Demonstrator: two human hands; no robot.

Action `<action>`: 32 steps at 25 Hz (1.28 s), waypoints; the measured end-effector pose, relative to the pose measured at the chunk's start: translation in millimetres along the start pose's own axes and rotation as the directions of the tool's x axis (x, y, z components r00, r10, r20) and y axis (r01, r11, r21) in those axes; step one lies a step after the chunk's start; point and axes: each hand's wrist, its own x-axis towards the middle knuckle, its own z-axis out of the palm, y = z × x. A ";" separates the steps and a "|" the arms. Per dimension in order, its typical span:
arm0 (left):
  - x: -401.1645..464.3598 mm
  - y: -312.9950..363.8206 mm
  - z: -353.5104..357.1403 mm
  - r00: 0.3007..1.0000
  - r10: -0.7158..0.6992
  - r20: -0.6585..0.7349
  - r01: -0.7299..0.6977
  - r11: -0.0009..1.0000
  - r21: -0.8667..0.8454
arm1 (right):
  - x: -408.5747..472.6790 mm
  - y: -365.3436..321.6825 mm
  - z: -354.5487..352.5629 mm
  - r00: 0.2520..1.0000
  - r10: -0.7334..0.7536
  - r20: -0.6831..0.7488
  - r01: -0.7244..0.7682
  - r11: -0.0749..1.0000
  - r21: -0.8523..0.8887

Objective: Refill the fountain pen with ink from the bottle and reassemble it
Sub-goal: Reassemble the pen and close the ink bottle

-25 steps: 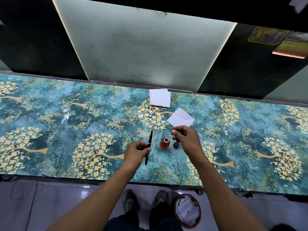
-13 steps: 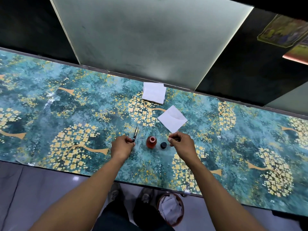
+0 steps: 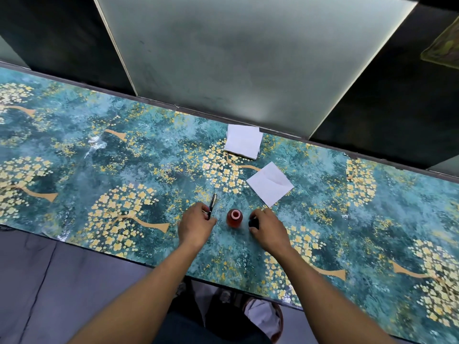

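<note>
While the slim black fountain pen (image 3: 211, 206) lies on the teal, gold-flowered table covering (image 3: 74, 170), the left hand (image 3: 195, 225) rests over its near end, fingers curled round it. The small round red ink bottle (image 3: 234, 218) stands uncapped between the hands. The right hand (image 3: 267, 229) curls its fingertips onto the small black bottle cap (image 3: 253, 223). The pen looks whole, so closing up seems in hand; next, the cap must be lifted, centred over the mouth and twisted down.

A single head-worn wide-angle camera looks steeply down from above the standing person, facing forward over the patterned table (image 3: 347, 219), with the floor (image 3: 37, 281) below its near edge.
</note>
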 end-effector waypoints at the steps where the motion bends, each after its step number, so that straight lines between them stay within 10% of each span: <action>1: -1.5 3.0 2.3 0.999 0.049 0.007 -0.049 0.999 -0.007 | 0.6 -0.9 -1.8 1.000 -0.011 -0.007 0.011 1.000 -0.004; 9: -3.3 24.4 23.7 0.942 0.273 0.197 -0.258 0.961 -0.096 | 1.0 -12.9 -37.8 0.982 -0.108 -0.155 0.157 0.925 0.346; 22: -1.7 23.8 26.0 0.942 0.272 0.197 -0.227 0.948 -0.223 | 3.3 -43.3 -43.7 0.891 -0.454 0.025 0.453 0.881 -0.134; 32: -1.3 23.3 25.6 0.947 0.270 0.177 -0.237 0.954 -0.184 | 2.2 -54.8 -39.8 0.954 -0.297 -0.043 0.261 0.891 -0.372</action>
